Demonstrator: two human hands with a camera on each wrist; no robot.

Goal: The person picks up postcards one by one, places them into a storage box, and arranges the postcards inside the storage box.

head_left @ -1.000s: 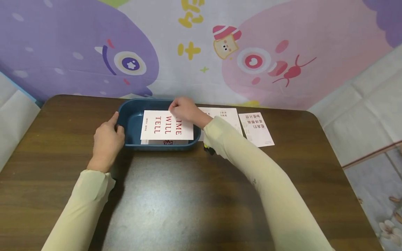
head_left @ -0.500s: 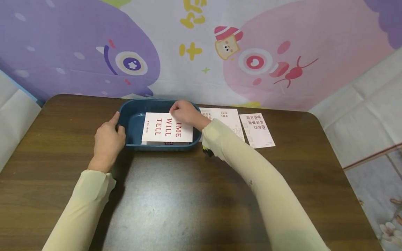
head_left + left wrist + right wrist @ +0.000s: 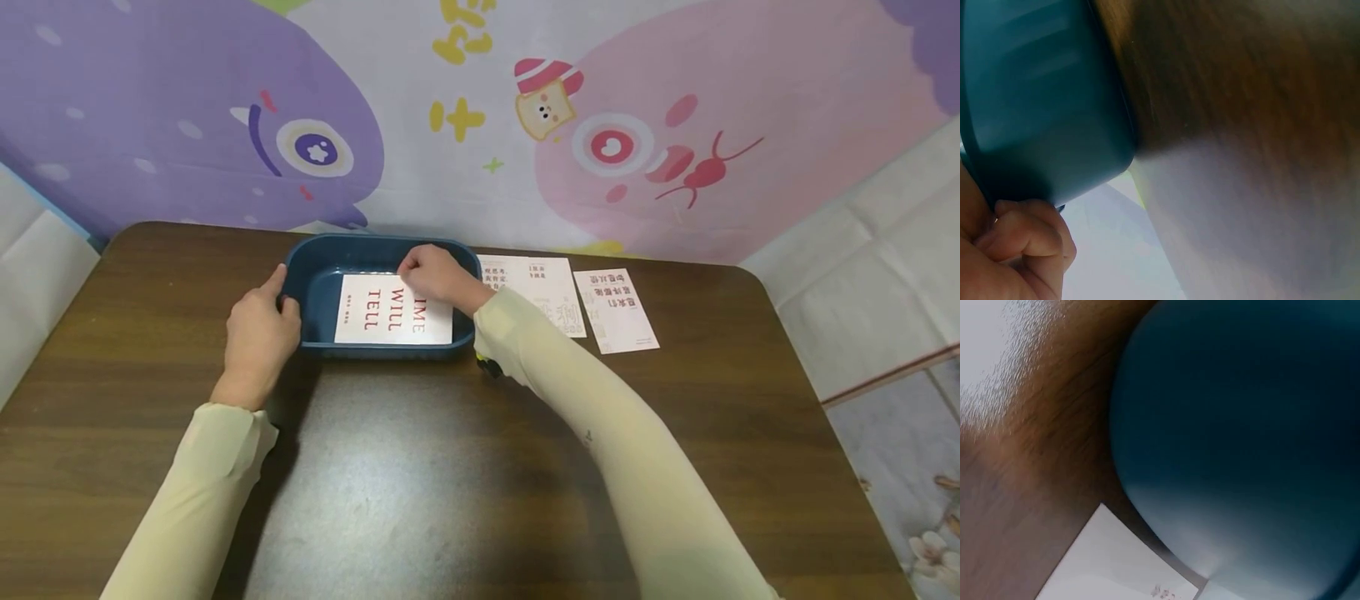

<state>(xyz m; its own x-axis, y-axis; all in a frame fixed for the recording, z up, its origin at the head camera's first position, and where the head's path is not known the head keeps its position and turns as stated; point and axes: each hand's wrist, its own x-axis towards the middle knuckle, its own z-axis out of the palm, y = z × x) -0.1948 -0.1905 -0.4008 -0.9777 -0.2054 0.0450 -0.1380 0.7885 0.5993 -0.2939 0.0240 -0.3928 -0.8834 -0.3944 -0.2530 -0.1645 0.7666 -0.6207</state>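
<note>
Left hand (image 3: 259,337) holds the left end of the tray (image 3: 382,352); thumb at the rim, index finger lying straight along the outside, remaining fingers curled against the end wall in the left wrist view; right hand (image 3: 438,275) pinches the far edge of the card (image 3: 386,323) between thumb and fingertips, reaching in over the tray's far right part; card is inside the tray, face up, red lettering running sideways, first letter of one word covered by the hand; can't tell if it sits flat on the tray floor; paper (image 3: 555,296) just right of the tray on the table (image 3: 360,500), partly behind the right sleeve (image 3: 622,433), can't tell if one sheet or two; small card (image 3: 615,312) just beside that, red print, lying askew; a black-and-yellow item (image 3: 490,366) pokes out under the right cuff, mostly hidden; cartoon backdrop (image 3: 450,187) behind the table; right wrist view gets the tray wall and paper, hand out of shot.
</note>
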